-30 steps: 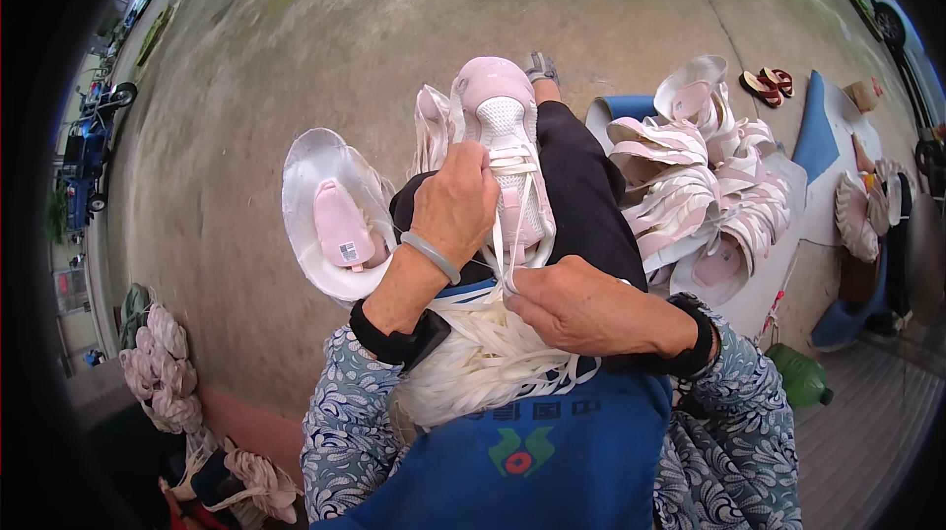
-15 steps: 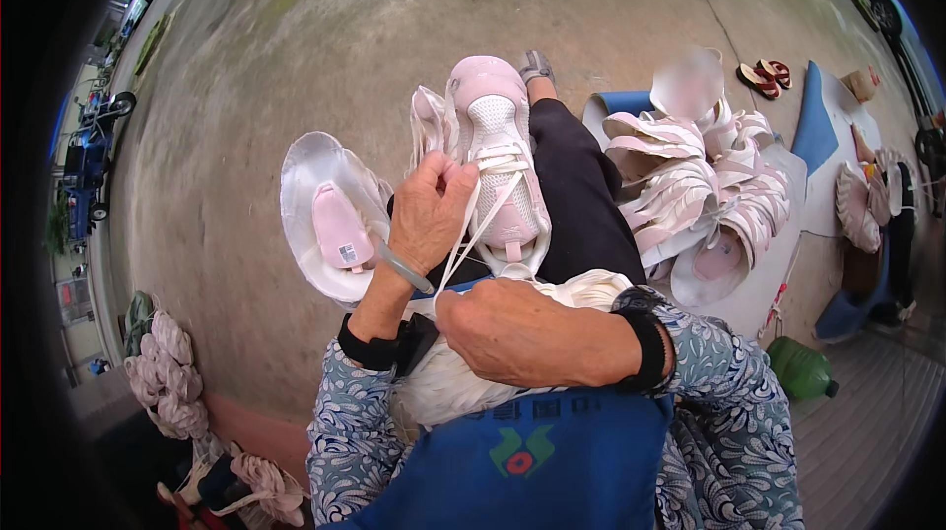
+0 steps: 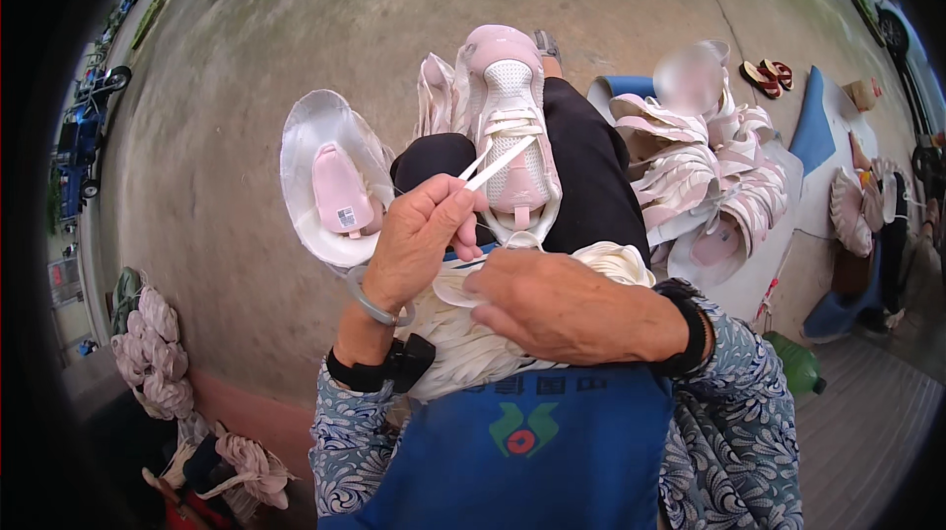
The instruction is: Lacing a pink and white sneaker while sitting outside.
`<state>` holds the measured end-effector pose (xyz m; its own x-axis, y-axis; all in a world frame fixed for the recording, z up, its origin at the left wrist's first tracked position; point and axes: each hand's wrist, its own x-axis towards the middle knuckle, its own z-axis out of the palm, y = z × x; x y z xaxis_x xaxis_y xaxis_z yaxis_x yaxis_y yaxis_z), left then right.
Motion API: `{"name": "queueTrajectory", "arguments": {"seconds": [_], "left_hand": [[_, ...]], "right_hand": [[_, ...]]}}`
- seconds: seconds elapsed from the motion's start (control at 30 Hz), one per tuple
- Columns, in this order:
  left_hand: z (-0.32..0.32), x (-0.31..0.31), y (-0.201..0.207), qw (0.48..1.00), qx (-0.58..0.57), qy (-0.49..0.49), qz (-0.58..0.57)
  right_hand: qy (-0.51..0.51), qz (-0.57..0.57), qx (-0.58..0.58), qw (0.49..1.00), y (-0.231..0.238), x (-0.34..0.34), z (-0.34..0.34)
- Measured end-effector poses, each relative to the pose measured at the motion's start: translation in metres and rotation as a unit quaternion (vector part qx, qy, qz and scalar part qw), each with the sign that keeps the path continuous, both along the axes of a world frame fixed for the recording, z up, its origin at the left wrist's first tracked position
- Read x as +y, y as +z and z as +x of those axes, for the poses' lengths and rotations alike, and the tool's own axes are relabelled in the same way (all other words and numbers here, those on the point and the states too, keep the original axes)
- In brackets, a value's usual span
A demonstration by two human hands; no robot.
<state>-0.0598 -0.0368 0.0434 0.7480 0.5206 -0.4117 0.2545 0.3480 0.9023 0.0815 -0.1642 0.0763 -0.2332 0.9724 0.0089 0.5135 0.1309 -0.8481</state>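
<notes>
A pink and white shoe upper [image 3: 512, 87] lies lengthwise over my lap, its toe pointing away from me. White shoelace [image 3: 501, 164] crosses its throat, and the ends run taut to my left hand [image 3: 426, 234], which pinches them beside the heel opening. My right hand [image 3: 581, 305] is bent over a bundle of white laces [image 3: 453, 363] on my lap. Its fingertips are blurred beside a loose lace loop, so its grip is unclear. To the left, another upper [image 3: 340, 195] shows its pink tongue, and a further upper [image 3: 435, 97] stands beside the laced one.
Stacked pink and white uppers [image 3: 680, 175] lie at my right on a pale sheet. Beyond are sandals [image 3: 765, 78], and a green bottle [image 3: 794, 363] is near my right elbow. More uppers [image 3: 151, 353] hang in a bunch at the lower left. Another person's legs show at far right.
My left hand has drawn back toward me, pulling the lace ends from the shoe. My right hand has shifted slightly right, and its fingers have loosened from their closed pinch.
</notes>
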Motion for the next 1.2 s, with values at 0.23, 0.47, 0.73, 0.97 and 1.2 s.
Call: {"name": "queueTrajectory", "arguments": {"seconds": [0.23, 0.47, 0.73, 0.97, 1.2], "left_hand": [[0.01, -0.053, 0.016, 0.983, -0.106, -0.114, 0.093], [-0.001, -0.047, 0.029, 0.972, -0.151, -0.171, -0.057], [-0.084, 0.007, -0.016, 0.935, -0.25, 0.184, -0.17], [-0.224, 0.063, -0.048, 0.777, -0.438, 0.408, -0.194], [-0.293, 0.103, -0.022, 0.767, -0.47, 0.428, -0.088]], "right_hand": [[-0.106, -0.093, 0.016, 0.99, -0.013, 0.004, 0.039], [-0.115, -0.031, -0.015, 0.993, -0.025, 0.013, 0.038], [-0.197, -0.003, 0.031, 0.98, -0.001, 0.002, 0.083], [-0.369, 0.043, 0.659, 0.654, -0.021, -0.04, 0.184], [-0.497, 0.139, 0.572, 0.637, -0.021, -0.085, 0.281]]}}
